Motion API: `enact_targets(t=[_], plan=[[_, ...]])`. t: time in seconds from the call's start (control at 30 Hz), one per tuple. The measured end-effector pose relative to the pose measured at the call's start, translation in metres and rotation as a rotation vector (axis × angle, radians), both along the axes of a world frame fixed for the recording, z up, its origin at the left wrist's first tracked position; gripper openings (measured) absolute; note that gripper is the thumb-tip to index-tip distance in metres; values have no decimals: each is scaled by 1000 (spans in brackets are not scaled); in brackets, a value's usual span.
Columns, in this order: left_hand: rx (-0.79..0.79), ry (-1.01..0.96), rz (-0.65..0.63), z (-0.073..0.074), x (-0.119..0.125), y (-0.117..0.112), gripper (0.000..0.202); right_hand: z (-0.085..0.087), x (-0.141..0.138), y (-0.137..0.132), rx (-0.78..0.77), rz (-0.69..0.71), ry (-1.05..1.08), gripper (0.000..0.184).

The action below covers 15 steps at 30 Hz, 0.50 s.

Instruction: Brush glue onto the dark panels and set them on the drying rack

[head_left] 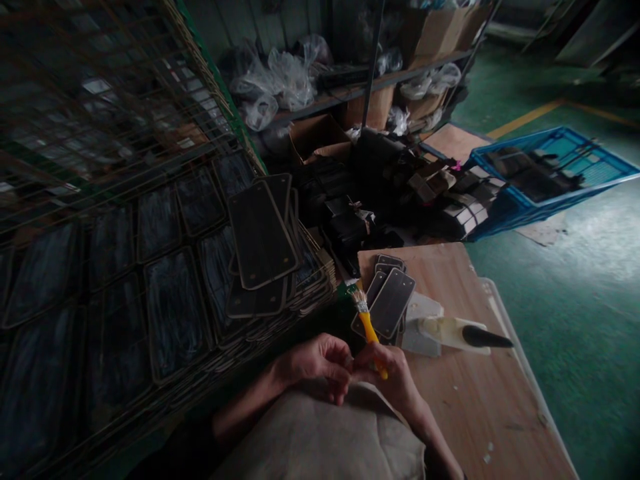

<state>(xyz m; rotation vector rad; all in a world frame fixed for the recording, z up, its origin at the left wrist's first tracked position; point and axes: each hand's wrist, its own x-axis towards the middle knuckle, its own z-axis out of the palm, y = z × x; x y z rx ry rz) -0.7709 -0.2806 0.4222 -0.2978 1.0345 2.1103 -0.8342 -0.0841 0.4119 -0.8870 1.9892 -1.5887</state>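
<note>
My right hand [393,377] is closed around the yellow handle of a paintbrush [369,327], its pale bristles pointing up and away from me. Close against it, my left hand [323,363] has its fingers pinched together near the right fingertips. Whatever lies between those fingers is too small to make out. Both hands are above my lap, over a grey-brown cloth [320,433]. Beyond the brush, a few dark rounded plates [391,303] lie overlapped on the wooden board [475,407]. A whitish bottle with a black tip [450,331] rests beside them on a grey piece.
To the left, a wire rack [220,100] holds rows of dark plates [173,313], with loose ones [263,233] stacked at its corner. A blue crate [555,173] with dark pieces stands at the right. Shelves with plastic bags [287,77] and cartons [320,137] are behind.
</note>
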Motion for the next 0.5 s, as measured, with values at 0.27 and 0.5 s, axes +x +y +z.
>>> enact_targets(t=[0.27,0.5], plan=[[83,38,6,0,5,3,33,5,0,-4,-49,3,-171,29],[72,77,99,5,7,2,30,-16,-1,12,73,-154,-71,22]])
